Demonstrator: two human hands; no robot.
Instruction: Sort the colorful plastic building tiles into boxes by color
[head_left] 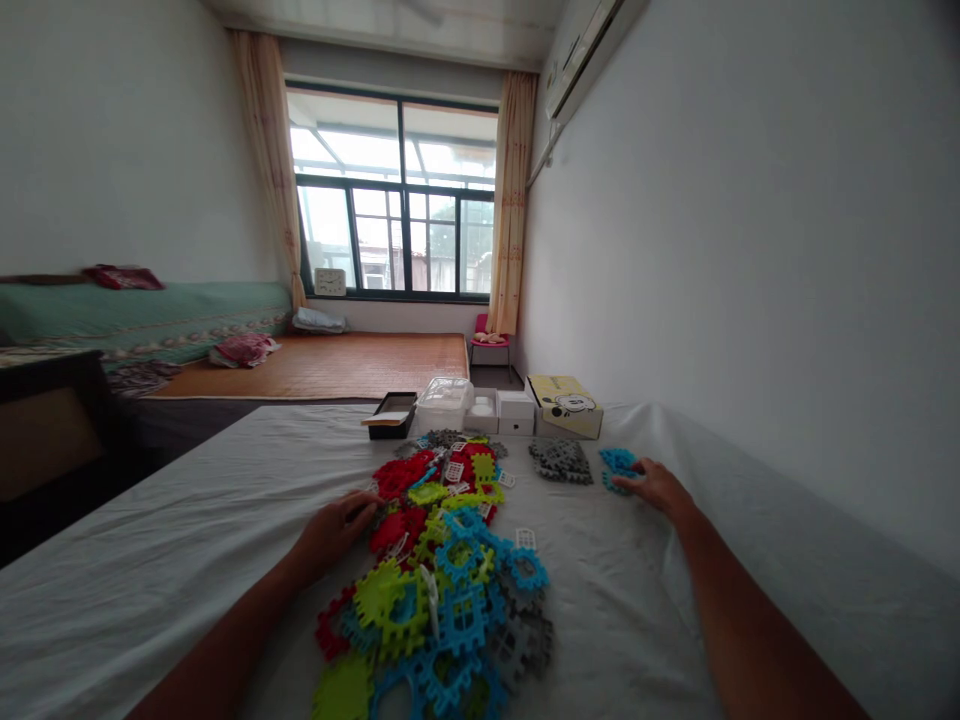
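Observation:
A heap of toothed plastic building pieces (461, 560) in red, lime green, blue and grey runs down the middle of the cloth-covered table. At its left side is my left hand (341, 525), fingers bent together, tips against the red pieces (397, 530); whatever they may pinch is hidden. Over on the right, my right hand (664, 490) has thumb and fingers closed on a blue toothed piece (615, 482). Just behind that lies another blue piece (619, 458). A group of grey toothed pieces (560, 461) sits to the left of the blue ones, apart from the heap.
Along the far table edge stand a black box (391, 405), a clear plastic container (444, 398), white boxes (516, 412) and a yellow cartoon box (566, 405). The white cloth (247, 500) is wrinkled. A wall borders the right side; a bed (375, 355) lies beyond.

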